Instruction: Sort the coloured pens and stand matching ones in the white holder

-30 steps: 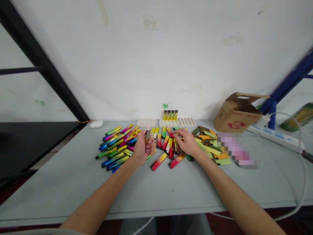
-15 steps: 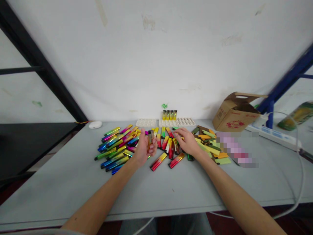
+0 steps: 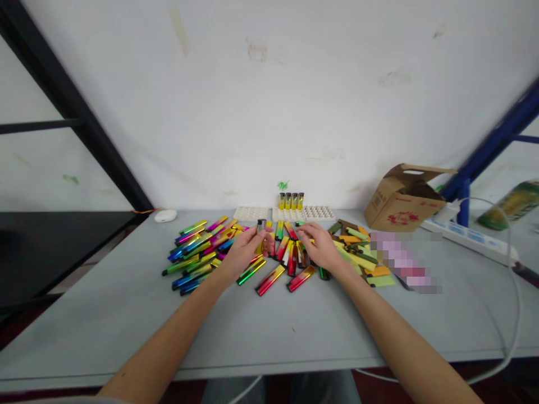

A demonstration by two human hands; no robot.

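Observation:
My left hand (image 3: 241, 251) is closed around a lighter (image 3: 261, 225) with a dark top and a yellowish body, held upright above the pile. My right hand (image 3: 320, 247) hovers low over the middle of the pile, fingers bent and thumb apart, with no held thing visible. Below its fingertips lie red-and-yellow lighters (image 3: 292, 259), several of them fanned out. A green-and-gold lighter (image 3: 251, 271) rests by my left wrist. Behind the hands, several yellow lighters with dark tops (image 3: 291, 201) stand upright in a row on a white holed tray (image 3: 288, 214).
Multicoloured metallic lighters (image 3: 197, 255) are heaped at left, green and orange ones (image 3: 370, 261) at right. Two more white trays (image 3: 251, 213) flank the middle one. An open cardboard box (image 3: 402, 205), a power strip (image 3: 469, 238) and a white cable (image 3: 514, 303) are at right.
My left hand has moved slightly right with the lighter, uncovering the green-and-gold lighter near its wrist. The right hand has stayed over the red-and-yellow lighters. The view has shifted slightly.

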